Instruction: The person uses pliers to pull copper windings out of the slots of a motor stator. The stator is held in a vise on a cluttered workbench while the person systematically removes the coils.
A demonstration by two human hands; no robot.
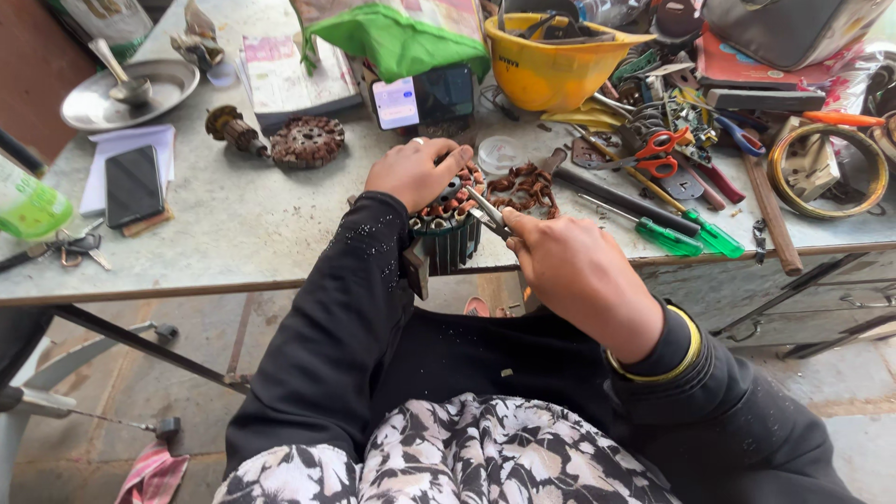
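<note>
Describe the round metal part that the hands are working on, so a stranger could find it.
On the grey table, look at the front edge, below the yellow helmet. The left hand steadies a motor core there, while the right hand pokes it with pliers. Only it has copper coils on top.

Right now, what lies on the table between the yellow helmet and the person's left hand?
In the head view, a small clear round lid lies between the yellow helmet and the left hand.

A dull grey metal table point(233, 224) bears a glossy yellow plastic helmet point(551, 70) and a copper-wound metal stator point(448, 224).
</note>
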